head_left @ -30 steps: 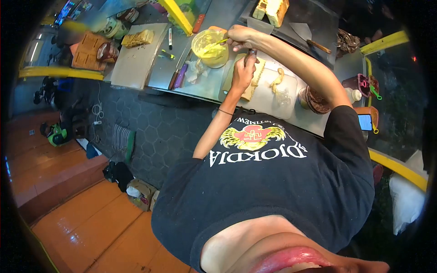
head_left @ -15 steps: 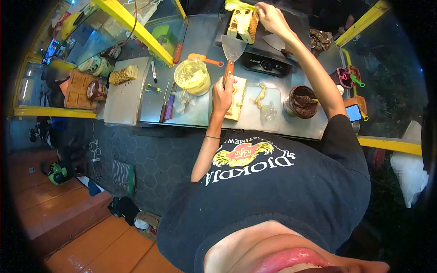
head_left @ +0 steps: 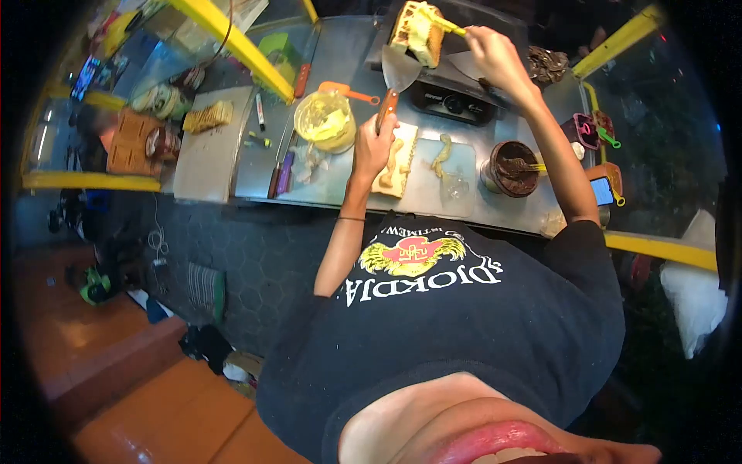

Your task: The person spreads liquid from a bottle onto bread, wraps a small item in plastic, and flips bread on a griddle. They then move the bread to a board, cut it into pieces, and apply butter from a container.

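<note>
My left hand grips the wooden handle of a metal scraper. The scraper's wide blade reaches under the near end of a toasted bread block, which is tilted over the griddle. A pale yellow spread covers part of the bread's upper side. In my right hand is a yellow spreader, its far end on the bread. Just below my left hand, another bread slice with light brown spread on it lies on a white board.
Left of my left hand stands a tub of yellow spread, with an orange spatula behind it. A jar of chocolate spread stands at right. Farther left, a bread block rests on a board. Knives lie near the edge.
My right hand has moved right and down, drawing the yellow spreader across the bread. The bread now tilts differently on the scraper, and my left hand has stayed nearly in place.
</note>
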### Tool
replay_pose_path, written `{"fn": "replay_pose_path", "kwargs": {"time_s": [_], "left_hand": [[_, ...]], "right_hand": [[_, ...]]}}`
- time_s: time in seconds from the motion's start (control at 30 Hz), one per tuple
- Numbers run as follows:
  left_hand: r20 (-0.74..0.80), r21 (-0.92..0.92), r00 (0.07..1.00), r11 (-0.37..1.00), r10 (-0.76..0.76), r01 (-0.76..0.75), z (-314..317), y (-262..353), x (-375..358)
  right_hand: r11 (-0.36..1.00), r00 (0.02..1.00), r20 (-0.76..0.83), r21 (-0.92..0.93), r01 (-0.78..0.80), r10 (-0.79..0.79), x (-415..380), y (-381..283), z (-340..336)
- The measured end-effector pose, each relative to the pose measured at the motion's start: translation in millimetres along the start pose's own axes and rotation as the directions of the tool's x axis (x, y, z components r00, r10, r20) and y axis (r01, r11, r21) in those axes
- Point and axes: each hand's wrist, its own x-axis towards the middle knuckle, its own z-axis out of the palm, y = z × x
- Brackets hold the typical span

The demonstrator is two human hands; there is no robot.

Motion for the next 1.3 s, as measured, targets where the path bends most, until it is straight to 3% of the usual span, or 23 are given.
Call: {"fn": "replay_pose_path", "kwargs": {"time_s": [0.1,0.2,0.27,0.33,0.37,0.4,0.5,0.6,0.67,0.73,0.8,0.87,0.93,1.0,1.03,1.07,1.1,1.13,1.17,1.2,1.23,1.27,1.3], "left_hand": [[-0.022,-0.039,1.0,0.999,0.015,-0.016,0.8,-1.8,-2.9],[-0.017,-0.06,0.999,0.998,0.028,-0.029,5.9,-2.1,-2.5],[-0.017,-0.022,1.0,0.999,0.024,-0.025,9.2,0.0,4.1],[0.015,-0.006,1.0,1.0,0.026,-0.025,12.4,-0.9,12.5],[0.016,-0.001,0.998,0.998,0.068,-0.068,12.7,-0.9,17.2],[0.016,0.001,0.993,0.993,0.114,-0.114,10.5,0.0,22.5],[0.073,-0.056,0.996,0.997,0.05,-0.046,2.2,1.6,25.8],[0.114,-0.124,0.994,0.992,-0.005,0.019,-0.2,-3.0,21.9],[0.118,-0.145,0.992,0.989,0.035,-0.018,-2.9,-5.2,18.7],[0.111,-0.183,0.993,0.983,0.029,-0.008,-5.0,-5.4,16.0],[0.143,-0.146,0.989,0.989,0.023,-0.001,-7.4,-7.3,15.6],[0.15,-0.078,0.986,0.995,0.067,-0.055,-10.8,-13.3,18.3],[0.143,-0.044,0.987,0.997,0.071,-0.065,-10.3,-8.9,14.3],[0.138,-0.059,0.979,0.988,0.147,-0.139,-9.5,-19.5,17.5],[0.135,-0.079,0.974,0.982,0.182,-0.173,-10.4,-19.5,18.8],[0.13,-0.099,0.967,0.973,0.22,-0.208,-13.3,-19.4,21.1],[0.174,-0.008,0.962,0.977,0.21,-0.212,-23.2,-16.5,23.6],[0.209,0.086,0.958,0.973,0.194,-0.216,-34.4,-14.3,26.3],[0.215,0.07,0.963,0.981,0.164,-0.182,-41.0,-8.0,29.5],[0.232,0.044,0.967,0.992,0.106,-0.12,-48.9,4.1,31.5],[0.226,0.103,0.967,0.984,0.122,-0.148,-55.5,14.1,38.6],[0.216,0.161,0.967,0.971,0.138,-0.175,-62.0,22.1,45.4],[0.21,0.195,0.963,0.959,0.167,-0.208,-66.9,28.0,57.5]], "right_hand": [[0.998,0.999,0.014,0.056,-0.042,0.042,9.4,-7.9,7.4],[0.991,0.994,-0.096,-0.129,0.034,-0.046,12.1,-32.1,18.0],[0.948,0.998,0.063,-0.319,-0.002,0.023,16.2,-23.5,47.2],[0.879,0.969,0.044,-0.411,0.241,-0.245,-4.8,1.9,93.4],[0.865,0.952,0.065,-0.402,0.3,-0.3,-20.8,2.6,99.4],[0.876,0.948,0.156,-0.363,0.316,-0.277,-36.1,1.9,91.5],[0.864,0.965,0.152,-0.431,0.259,-0.213,-62.9,-1.4,56.5],[0.863,0.992,0.12,-0.496,0.098,-0.044,-63.5,-3.7,27.5],[0.895,0.996,0.08,-0.446,0.015,0.023,-53.3,-16.3,12.7],[0.982,0.993,0.053,-0.164,-0.099,0.109,-40.3,-45.4,10.0],[0.993,0.994,0.071,-0.092,-0.078,0.084,-25.6,-69.8,22.9],[0.967,0.985,0.17,0.247,-0.071,0.029,-16.1,-97.8,46.9],[0.964,0.899,0.435,0.254,-0.08,-0.04,-2.4,-120.2,84.2],[0.923,0.648,0.747,0.13,-0.363,0.149,6.1,-182.0,72.2],[0.979,0.792,0.609,0.14,-0.151,0.035,-1.5,-171.2,84.7],[0.993,0.883,0.457,0.098,0.07,-0.108,-7.4,-153.1,99.2],[0.979,0.933,0.3,0.118,0.169,-0.197,-5.9,-132.6,93.1],[0.968,0.932,0.361,0.235,-0.085,-0.006,-1.4,-125.1,60.7],[0.961,0.94,0.283,0.142,-0.238,0.191,-2.3,-101.2,37.9],[0.966,0.99,-0.019,-0.218,-0.14,0.139,-7.8,-45.1,34.8],[0.865,0.967,-0.054,-0.437,-0.246,0.248,-18.0,-33.8,6.5],[0.705,0.899,-0.013,-0.616,-0.352,0.438,-32.8,2.4,-1.5],[0.669,0.72,0.165,-0.548,-0.502,0.674,-37.9,23.5,-12.4]]}}
